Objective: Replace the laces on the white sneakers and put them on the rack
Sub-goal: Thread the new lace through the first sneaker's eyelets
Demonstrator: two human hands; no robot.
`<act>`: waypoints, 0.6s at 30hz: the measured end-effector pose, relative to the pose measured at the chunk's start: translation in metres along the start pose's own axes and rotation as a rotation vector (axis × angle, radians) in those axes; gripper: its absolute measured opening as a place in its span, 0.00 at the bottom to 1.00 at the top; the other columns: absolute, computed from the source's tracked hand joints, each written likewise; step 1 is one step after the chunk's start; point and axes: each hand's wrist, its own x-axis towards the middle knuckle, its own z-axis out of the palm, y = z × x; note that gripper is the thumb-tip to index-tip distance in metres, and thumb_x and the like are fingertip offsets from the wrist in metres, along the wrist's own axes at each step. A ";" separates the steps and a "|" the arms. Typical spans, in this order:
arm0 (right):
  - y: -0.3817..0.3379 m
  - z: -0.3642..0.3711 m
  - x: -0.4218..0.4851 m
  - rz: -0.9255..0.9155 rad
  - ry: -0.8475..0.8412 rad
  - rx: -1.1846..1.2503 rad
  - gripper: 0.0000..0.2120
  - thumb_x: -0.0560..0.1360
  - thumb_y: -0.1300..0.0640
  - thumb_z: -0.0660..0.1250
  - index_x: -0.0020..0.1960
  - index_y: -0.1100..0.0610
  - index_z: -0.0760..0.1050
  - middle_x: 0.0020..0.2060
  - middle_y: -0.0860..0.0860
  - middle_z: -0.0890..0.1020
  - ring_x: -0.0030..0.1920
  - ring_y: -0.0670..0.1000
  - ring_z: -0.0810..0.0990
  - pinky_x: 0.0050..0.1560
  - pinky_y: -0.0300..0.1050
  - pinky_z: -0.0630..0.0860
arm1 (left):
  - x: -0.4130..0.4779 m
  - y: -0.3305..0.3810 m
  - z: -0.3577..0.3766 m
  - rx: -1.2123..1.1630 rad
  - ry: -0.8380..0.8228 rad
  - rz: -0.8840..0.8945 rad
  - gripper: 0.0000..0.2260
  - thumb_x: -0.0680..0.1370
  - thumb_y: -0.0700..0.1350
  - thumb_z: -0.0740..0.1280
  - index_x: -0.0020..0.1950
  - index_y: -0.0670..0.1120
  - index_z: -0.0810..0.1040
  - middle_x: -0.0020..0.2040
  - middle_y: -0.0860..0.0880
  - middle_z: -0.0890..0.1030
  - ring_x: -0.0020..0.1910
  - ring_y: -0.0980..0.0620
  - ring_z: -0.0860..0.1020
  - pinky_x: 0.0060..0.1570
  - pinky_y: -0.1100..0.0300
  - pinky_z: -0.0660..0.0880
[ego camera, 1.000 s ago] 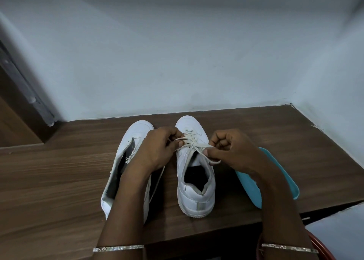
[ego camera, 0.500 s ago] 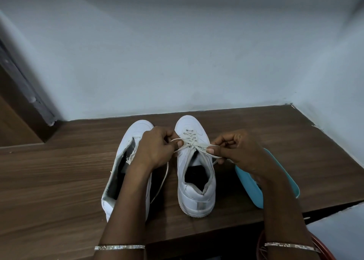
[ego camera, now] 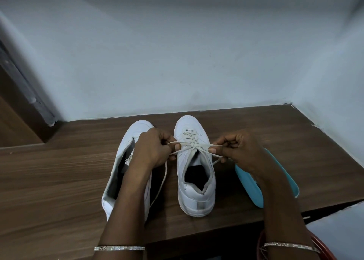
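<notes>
Both hands pinch lace [ego camera: 190, 143] ends on right sneaker [ego camera: 194, 173]: left hand [ego camera: 153, 151], right hand [ego camera: 234, 151]. Pull evenly outward, snug the knot w/o puckering eyelets.

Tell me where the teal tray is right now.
Head view: the teal tray lies at the right of the wooden table, just right of the laced sneaker, near the front edge.

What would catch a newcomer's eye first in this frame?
Mid-frame, the left hand and right hand each pinch part of the lace, holding it taut across the white sneaker that stands on the wooden surface. To its left, the second sneaker gapes open, partly hidden by the left forearm. A turquoise object lies at the right, under the right wrist.
</notes>
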 end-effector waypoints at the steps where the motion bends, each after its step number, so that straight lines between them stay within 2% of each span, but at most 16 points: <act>1: -0.001 0.000 0.000 0.009 0.008 0.011 0.07 0.68 0.60 0.79 0.43 0.63 0.85 0.34 0.58 0.86 0.28 0.47 0.79 0.31 0.35 0.75 | -0.001 0.001 -0.002 -0.031 -0.020 0.010 0.05 0.75 0.45 0.75 0.40 0.49 0.85 0.29 0.52 0.83 0.30 0.62 0.80 0.38 0.68 0.73; 4: -0.003 0.000 0.001 0.012 0.028 -0.007 0.11 0.66 0.54 0.80 0.44 0.59 0.86 0.35 0.55 0.86 0.31 0.48 0.80 0.33 0.37 0.75 | 0.000 0.003 -0.009 -0.076 -0.030 0.045 0.01 0.75 0.46 0.75 0.44 0.49 0.87 0.33 0.50 0.85 0.31 0.61 0.81 0.37 0.69 0.73; 6: -0.004 -0.002 0.002 0.018 0.057 0.009 0.15 0.64 0.51 0.81 0.47 0.56 0.86 0.33 0.53 0.84 0.31 0.50 0.77 0.34 0.40 0.76 | 0.000 0.005 -0.012 -0.052 -0.003 0.087 0.01 0.74 0.47 0.76 0.45 0.53 0.87 0.35 0.53 0.85 0.32 0.64 0.80 0.36 0.72 0.71; 9: -0.014 -0.004 0.001 0.008 0.072 0.074 0.16 0.63 0.50 0.82 0.48 0.54 0.86 0.38 0.65 0.83 0.34 0.54 0.76 0.40 0.45 0.76 | -0.003 0.012 -0.018 -0.044 0.057 0.115 0.01 0.74 0.47 0.76 0.43 0.53 0.87 0.35 0.54 0.85 0.34 0.64 0.78 0.33 0.75 0.67; 11: -0.027 -0.006 -0.003 0.007 0.063 0.157 0.12 0.66 0.55 0.80 0.48 0.57 0.85 0.38 0.62 0.84 0.30 0.49 0.77 0.35 0.37 0.75 | -0.006 0.017 -0.024 -0.074 0.072 0.127 0.02 0.73 0.49 0.77 0.42 0.53 0.87 0.34 0.53 0.84 0.32 0.62 0.76 0.33 0.74 0.67; 13: -0.037 -0.007 -0.007 0.034 0.003 0.258 0.10 0.68 0.58 0.77 0.47 0.61 0.84 0.35 0.57 0.84 0.26 0.46 0.77 0.27 0.35 0.74 | -0.009 0.019 -0.031 -0.183 -0.043 0.126 0.05 0.72 0.52 0.77 0.42 0.51 0.87 0.35 0.45 0.84 0.32 0.56 0.76 0.37 0.67 0.70; 14: -0.041 -0.006 -0.009 0.050 -0.062 0.301 0.10 0.68 0.59 0.76 0.47 0.62 0.83 0.35 0.58 0.84 0.26 0.48 0.79 0.27 0.37 0.76 | -0.011 0.019 -0.033 -0.230 -0.151 0.119 0.08 0.71 0.53 0.76 0.43 0.50 0.87 0.35 0.41 0.83 0.32 0.53 0.76 0.37 0.63 0.72; 16: -0.045 -0.005 -0.014 0.091 -0.211 0.317 0.08 0.70 0.60 0.76 0.47 0.63 0.83 0.38 0.62 0.85 0.31 0.53 0.83 0.31 0.42 0.81 | -0.015 0.018 -0.034 -0.249 -0.356 0.085 0.12 0.71 0.55 0.73 0.45 0.48 0.88 0.33 0.42 0.82 0.34 0.51 0.77 0.38 0.61 0.73; 18: -0.044 -0.003 -0.015 0.141 -0.325 0.224 0.08 0.71 0.62 0.76 0.48 0.65 0.83 0.41 0.64 0.86 0.37 0.57 0.85 0.37 0.46 0.82 | -0.015 0.016 -0.032 -0.164 -0.463 0.026 0.14 0.72 0.57 0.71 0.46 0.48 0.88 0.35 0.47 0.84 0.37 0.50 0.78 0.41 0.56 0.74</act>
